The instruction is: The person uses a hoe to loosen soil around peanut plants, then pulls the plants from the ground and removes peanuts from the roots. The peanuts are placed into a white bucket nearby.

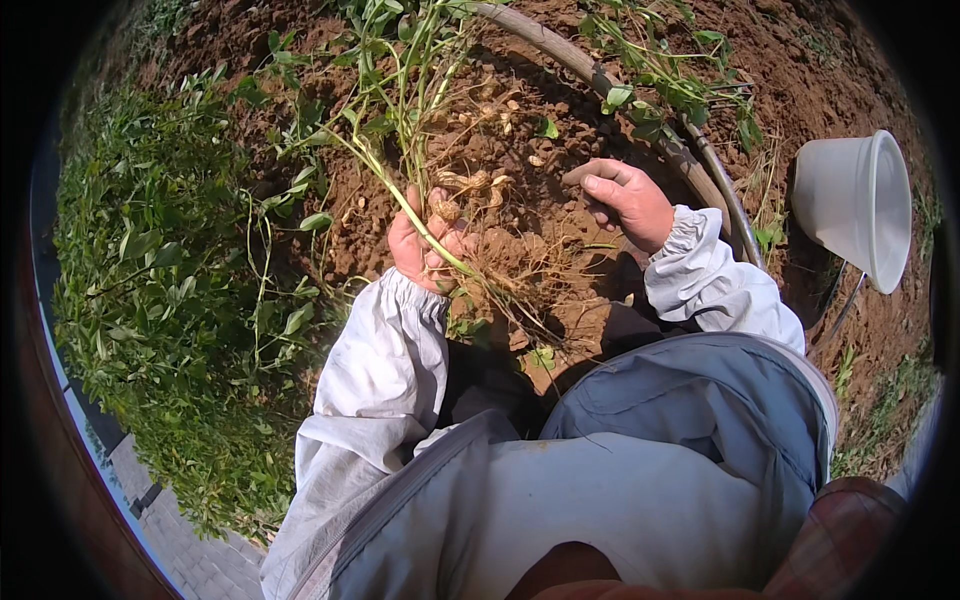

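Green stems of an uprooted peanut plant (390, 184) run through my left hand (429, 244), whose fingers are curled around them. Tan peanut pods (469, 181) hang on thin roots just above and beside these fingers. Thin pale roots (517, 289) spread from the stem's lower end toward my knees. My right hand (626, 201) is off to the right of the pods, apart from the plant. Its index finger points left, the thumb lies near it and the other fingers are curled under. The inside of that hand is hidden.
A white plastic bucket (832, 191) lies tilted on the soil at the right. The wooden handle (555, 41) of a tool curves past my right hand. Loose peanuts (504, 120) dot the reddish soil (540, 202). Leafy plants (165, 285) grow densely at left, beside grey paving (176, 536).
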The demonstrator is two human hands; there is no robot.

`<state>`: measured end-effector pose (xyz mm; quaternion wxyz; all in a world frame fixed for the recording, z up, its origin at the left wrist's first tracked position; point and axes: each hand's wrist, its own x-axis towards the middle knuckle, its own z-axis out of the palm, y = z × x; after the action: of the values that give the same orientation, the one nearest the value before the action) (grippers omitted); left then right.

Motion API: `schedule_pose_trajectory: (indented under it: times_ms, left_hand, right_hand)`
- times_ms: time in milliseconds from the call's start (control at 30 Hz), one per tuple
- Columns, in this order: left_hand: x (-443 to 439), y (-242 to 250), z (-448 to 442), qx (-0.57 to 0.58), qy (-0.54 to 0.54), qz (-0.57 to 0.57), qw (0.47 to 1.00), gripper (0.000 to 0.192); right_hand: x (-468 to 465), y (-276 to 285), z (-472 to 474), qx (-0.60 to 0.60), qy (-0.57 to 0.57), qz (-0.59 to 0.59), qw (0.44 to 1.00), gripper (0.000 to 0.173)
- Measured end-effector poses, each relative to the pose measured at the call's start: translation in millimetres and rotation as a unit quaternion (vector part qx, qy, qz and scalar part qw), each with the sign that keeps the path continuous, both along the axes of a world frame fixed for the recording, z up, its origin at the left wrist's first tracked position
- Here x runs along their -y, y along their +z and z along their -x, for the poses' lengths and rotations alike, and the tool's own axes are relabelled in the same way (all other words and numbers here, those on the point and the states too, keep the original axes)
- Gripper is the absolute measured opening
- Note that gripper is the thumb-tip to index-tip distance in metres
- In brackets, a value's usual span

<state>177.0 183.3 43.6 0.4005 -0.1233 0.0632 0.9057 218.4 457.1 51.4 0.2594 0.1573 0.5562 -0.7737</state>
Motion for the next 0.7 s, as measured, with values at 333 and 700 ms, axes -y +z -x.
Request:
schedule_pose_trajectory:
  times_ms: [333,700]
  left_hand:
    - [-8.2,2.7,-17.8,0.001,-0.035,-0.026,0.999,0.044]
    - [3.9,19.5,-22.2,0.033,-0.033,0.067,0.997,0.039]
  right_hand:
    - [48.6,15.8,20.2,0.028,0.174,0.086,0.981,0.030]
    - [-16.0,2.9,30.5,0.044,-0.158,0.243,0.956,0.020]
